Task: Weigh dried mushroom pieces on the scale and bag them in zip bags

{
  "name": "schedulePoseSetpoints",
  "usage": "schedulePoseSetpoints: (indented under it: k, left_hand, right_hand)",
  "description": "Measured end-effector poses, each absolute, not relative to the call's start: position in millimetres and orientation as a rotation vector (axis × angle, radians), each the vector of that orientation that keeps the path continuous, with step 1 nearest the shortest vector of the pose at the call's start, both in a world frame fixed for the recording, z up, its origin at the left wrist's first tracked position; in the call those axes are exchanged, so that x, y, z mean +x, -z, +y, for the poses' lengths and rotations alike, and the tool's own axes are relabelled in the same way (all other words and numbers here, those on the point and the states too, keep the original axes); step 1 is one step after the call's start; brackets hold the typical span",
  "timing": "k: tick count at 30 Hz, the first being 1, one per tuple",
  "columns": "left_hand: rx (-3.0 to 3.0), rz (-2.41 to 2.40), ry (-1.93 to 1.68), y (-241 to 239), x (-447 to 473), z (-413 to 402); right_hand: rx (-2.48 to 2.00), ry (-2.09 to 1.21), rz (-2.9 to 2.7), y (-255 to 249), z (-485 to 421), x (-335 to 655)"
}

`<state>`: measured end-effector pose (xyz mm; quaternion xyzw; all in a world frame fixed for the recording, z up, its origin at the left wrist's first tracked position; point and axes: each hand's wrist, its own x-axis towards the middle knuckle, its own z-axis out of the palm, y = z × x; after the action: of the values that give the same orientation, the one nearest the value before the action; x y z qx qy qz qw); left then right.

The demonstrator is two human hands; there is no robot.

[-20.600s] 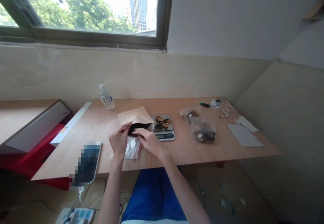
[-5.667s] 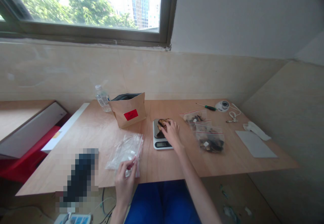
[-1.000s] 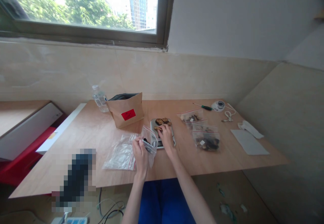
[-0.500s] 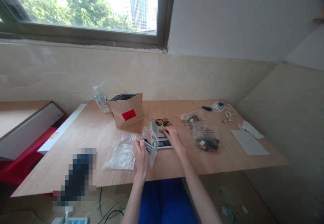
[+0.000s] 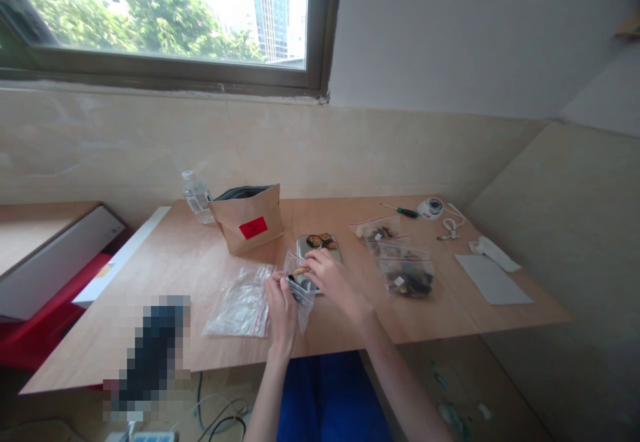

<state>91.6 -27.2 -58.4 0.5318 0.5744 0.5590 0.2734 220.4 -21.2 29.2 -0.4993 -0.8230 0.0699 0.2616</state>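
A: What was in hand just then?

B: Filling. The left hand (image 5: 281,303) was pinched shut on the rim of a small zip bag (image 5: 300,287), holding its mouth up and open just in front of the scale (image 5: 320,250). The right hand (image 5: 327,275) had its fingertips together on a dried mushroom piece (image 5: 300,271), right at the bag's mouth.

A: And the rest of the mushrooms?

B: A few dark pieces (image 5: 321,240) lay on the scale's platform, behind the hands. Two filled bags (image 5: 406,277) sat to the right of the scale, and a stack of empty bags (image 5: 241,302) lay flat to its left. The brown paper pouch (image 5: 249,226) stood open behind and left of the scale, with a water bottle (image 5: 197,196) beyond it.

A: So how far along, would you say?

B: Partway, I judged: some dark bits seemed to be in the bag, with more waiting on the scale.

A: What did the next move need?

B: Letting the piece drop clear inside without the mouth folding shut, then reaching back to the scale while the left hand kept the bag steady.
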Motion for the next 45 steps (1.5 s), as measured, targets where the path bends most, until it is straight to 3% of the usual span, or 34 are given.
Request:
schedulePoseSetpoints:
  k: [7, 16, 25, 32, 40, 45]
  left_hand:
    - [1.361, 1.541, -1.511, 57, 93, -31]
    - [1.344, 1.555, -1.520, 57, 93, -31]
    - [1.341, 1.566, -1.524, 57, 93, -30]
    - [1.350, 1.564, -1.516, 54, 94, -31]
    - [1.348, 1.556, -1.488, 56, 98, -29]
    - [1.346, 1.584, -1.519, 51, 102, -33]
  right_hand:
    - [-0.960, -0.597, -2.230, -29, -19, 219]
    - [-1.736, -0.255, -1.936, 56, 65, 261]
    - [-1.612, -0.186, -1.930, 82, 81, 279]
    - [-1.596, -0.193, -1.769, 67, 67, 271]
    - [-1.362, -0.577, -1.871, -21, 14, 234]
    - [-1.531, -0.403, -2.055, -31, 2, 209]
